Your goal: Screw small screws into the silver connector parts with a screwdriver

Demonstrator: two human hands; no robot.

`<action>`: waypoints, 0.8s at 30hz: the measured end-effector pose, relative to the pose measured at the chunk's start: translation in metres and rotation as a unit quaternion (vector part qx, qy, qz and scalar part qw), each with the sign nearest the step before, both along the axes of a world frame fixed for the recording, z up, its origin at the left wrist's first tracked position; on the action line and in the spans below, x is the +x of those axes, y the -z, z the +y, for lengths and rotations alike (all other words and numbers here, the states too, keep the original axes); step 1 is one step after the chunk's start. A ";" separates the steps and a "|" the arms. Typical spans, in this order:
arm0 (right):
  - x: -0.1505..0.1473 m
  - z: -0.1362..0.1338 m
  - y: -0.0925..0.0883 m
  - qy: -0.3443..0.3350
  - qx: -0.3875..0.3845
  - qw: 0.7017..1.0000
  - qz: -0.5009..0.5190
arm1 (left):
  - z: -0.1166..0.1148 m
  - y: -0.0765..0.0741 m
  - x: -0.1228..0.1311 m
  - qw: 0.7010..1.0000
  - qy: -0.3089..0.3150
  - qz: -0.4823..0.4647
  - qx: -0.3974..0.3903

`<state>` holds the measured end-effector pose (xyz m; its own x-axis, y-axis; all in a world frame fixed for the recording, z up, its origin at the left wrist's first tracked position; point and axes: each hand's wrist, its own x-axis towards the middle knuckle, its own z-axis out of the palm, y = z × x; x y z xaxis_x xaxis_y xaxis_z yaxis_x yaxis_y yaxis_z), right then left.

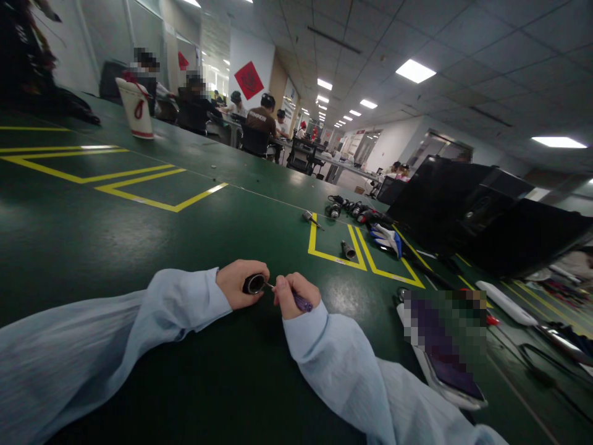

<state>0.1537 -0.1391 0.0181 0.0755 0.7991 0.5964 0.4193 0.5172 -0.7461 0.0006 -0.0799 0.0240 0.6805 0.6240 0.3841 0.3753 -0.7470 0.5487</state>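
In the head view, the left hand (238,284) has its fingers closed around a black hollow cylinder with a metallic rim (251,285), over the dark green surface (208,235). The right hand (295,293) clamps its fingers on a purple-handled screwdriver (304,303), its thin shaft towards the rim. If the cylinder turns, the tip could slip and poke the left fingers.

The right hand (297,295) covers part of the screwdriver (303,303), the left hand (237,284) part of the dark tube (247,283) (whether the tip meets its rim, I cannot tell). The left edge cuts off the left sleeve (106,337), the bottom edge the right sleeve (343,355). Coarse blocks blur the screen (456,374) at lower right.
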 end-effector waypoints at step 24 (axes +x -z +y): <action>-0.002 0.005 -0.003 -0.090 -0.152 0.964 0.198 | -0.002 0.000 0.001 1.000 0.013 -0.010 0.024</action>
